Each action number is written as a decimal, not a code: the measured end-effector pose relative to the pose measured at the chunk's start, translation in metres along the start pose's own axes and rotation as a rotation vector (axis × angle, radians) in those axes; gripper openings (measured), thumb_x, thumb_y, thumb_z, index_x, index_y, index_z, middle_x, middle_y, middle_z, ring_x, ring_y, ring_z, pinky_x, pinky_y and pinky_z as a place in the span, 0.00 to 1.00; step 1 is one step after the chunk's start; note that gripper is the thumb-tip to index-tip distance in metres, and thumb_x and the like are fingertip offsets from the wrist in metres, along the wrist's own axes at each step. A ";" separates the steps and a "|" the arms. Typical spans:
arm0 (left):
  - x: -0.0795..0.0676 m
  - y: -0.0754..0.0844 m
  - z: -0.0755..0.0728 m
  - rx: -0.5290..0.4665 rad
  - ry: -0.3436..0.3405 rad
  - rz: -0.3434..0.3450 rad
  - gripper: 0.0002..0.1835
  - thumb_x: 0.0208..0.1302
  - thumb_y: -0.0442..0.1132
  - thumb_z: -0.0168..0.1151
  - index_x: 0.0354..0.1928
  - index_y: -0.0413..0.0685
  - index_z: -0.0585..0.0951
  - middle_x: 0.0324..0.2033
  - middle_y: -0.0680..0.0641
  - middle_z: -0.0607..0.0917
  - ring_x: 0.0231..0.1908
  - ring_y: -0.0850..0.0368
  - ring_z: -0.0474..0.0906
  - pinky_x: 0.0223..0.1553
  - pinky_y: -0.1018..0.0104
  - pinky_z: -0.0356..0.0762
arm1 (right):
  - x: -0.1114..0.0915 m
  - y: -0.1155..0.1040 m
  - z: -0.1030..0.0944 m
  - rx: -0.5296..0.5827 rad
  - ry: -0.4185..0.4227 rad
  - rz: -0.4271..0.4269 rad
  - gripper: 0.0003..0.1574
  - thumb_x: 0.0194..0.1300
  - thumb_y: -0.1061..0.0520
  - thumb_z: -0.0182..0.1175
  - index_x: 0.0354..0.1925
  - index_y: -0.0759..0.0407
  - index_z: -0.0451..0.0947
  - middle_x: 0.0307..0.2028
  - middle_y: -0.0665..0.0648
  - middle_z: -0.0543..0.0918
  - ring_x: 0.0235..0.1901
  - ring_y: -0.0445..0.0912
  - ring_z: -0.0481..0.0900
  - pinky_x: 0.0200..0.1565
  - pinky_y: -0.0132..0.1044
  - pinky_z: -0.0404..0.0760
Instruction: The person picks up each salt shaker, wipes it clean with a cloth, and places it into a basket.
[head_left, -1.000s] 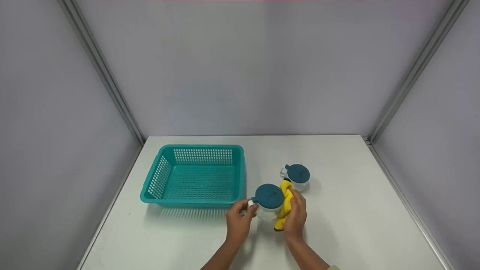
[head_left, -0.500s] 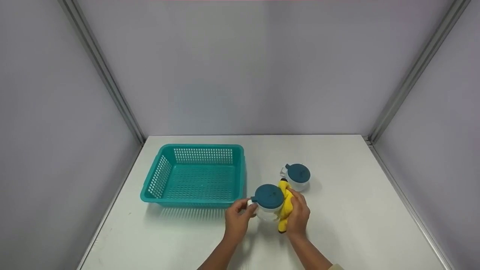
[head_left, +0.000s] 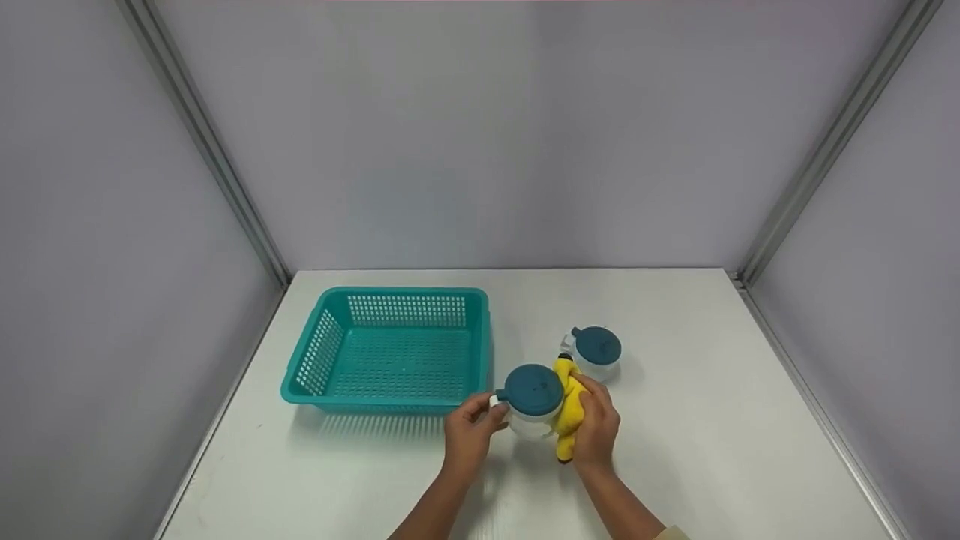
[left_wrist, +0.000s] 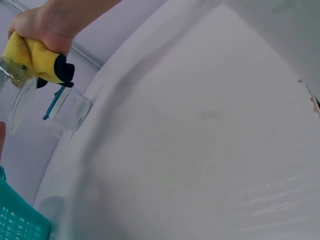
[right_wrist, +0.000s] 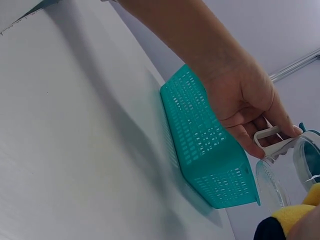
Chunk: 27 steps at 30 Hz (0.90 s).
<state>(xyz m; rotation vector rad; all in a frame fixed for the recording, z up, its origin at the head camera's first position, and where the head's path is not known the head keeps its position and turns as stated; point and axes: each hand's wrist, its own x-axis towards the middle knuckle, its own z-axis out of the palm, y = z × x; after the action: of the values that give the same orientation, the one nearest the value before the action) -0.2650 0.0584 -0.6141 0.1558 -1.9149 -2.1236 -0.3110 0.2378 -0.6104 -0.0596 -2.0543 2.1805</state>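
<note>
A clear glass jar with a dark teal lid [head_left: 533, 390] is held up off the white table. My left hand [head_left: 468, 435] pinches its white handle [right_wrist: 267, 133] between thumb and fingers. With my right hand [head_left: 598, 429] I grip a yellow cloth [head_left: 570, 405] with black edging, pressed against the jar's right side. In the left wrist view the bunched cloth [left_wrist: 37, 60] touches the glass near the jar's base. A second jar of the same kind [head_left: 598, 348] stands upright on the table just beyond my right hand.
A teal plastic basket [head_left: 480, 360] with perforated walls stands on the left of the white table [head_left: 712, 420], close to my left hand. Grey panels [head_left: 450, 135] enclose the table at the back and sides.
The held jar and my left hand have shifted slightly to the left. The cloth has changed shape a little against the glass. The basket and the second jar stay in place.
</note>
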 end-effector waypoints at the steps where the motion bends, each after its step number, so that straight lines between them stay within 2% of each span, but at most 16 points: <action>1: 0.000 0.000 0.000 0.003 -0.001 0.006 0.12 0.64 0.39 0.67 0.47 0.43 0.84 0.43 0.43 0.84 0.46 0.55 0.84 0.43 0.60 0.85 | 0.000 0.000 0.000 0.003 0.000 0.000 0.23 0.77 0.54 0.39 0.58 0.55 0.76 0.54 0.51 0.77 0.50 0.46 0.73 0.53 0.22 0.74; 7: 0.001 -0.001 -0.002 0.044 -0.005 0.021 0.11 0.63 0.41 0.68 0.45 0.45 0.85 0.42 0.44 0.84 0.46 0.54 0.84 0.43 0.61 0.85 | -0.002 0.000 -0.001 -0.002 0.008 0.010 0.22 0.76 0.53 0.40 0.58 0.54 0.77 0.54 0.50 0.77 0.50 0.46 0.72 0.53 0.22 0.73; 14: 0.001 -0.001 -0.003 0.050 -0.023 0.021 0.13 0.63 0.41 0.68 0.46 0.43 0.85 0.40 0.43 0.85 0.44 0.55 0.84 0.42 0.60 0.85 | -0.002 0.002 -0.001 -0.016 0.015 0.014 0.22 0.77 0.52 0.42 0.58 0.54 0.76 0.55 0.50 0.77 0.51 0.45 0.72 0.54 0.20 0.72; 20: -0.001 0.004 -0.005 0.039 -0.028 -0.007 0.11 0.63 0.36 0.67 0.46 0.41 0.85 0.37 0.42 0.83 0.41 0.57 0.83 0.43 0.59 0.85 | -0.002 0.003 -0.001 -0.017 0.013 -0.002 0.22 0.76 0.54 0.41 0.57 0.55 0.77 0.55 0.51 0.77 0.51 0.46 0.72 0.53 0.21 0.73; 27: -0.001 0.007 -0.006 0.038 -0.031 -0.058 0.10 0.63 0.34 0.67 0.46 0.38 0.84 0.36 0.41 0.82 0.41 0.55 0.83 0.44 0.57 0.85 | 0.000 0.006 0.000 -0.022 0.016 -0.007 0.21 0.75 0.54 0.42 0.56 0.55 0.78 0.54 0.50 0.77 0.50 0.45 0.73 0.52 0.21 0.73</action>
<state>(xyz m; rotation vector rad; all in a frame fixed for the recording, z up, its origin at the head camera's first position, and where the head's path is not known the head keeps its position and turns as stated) -0.2612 0.0519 -0.6076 0.1889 -1.9922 -2.1396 -0.3110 0.2374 -0.6162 -0.0720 -2.0670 2.1468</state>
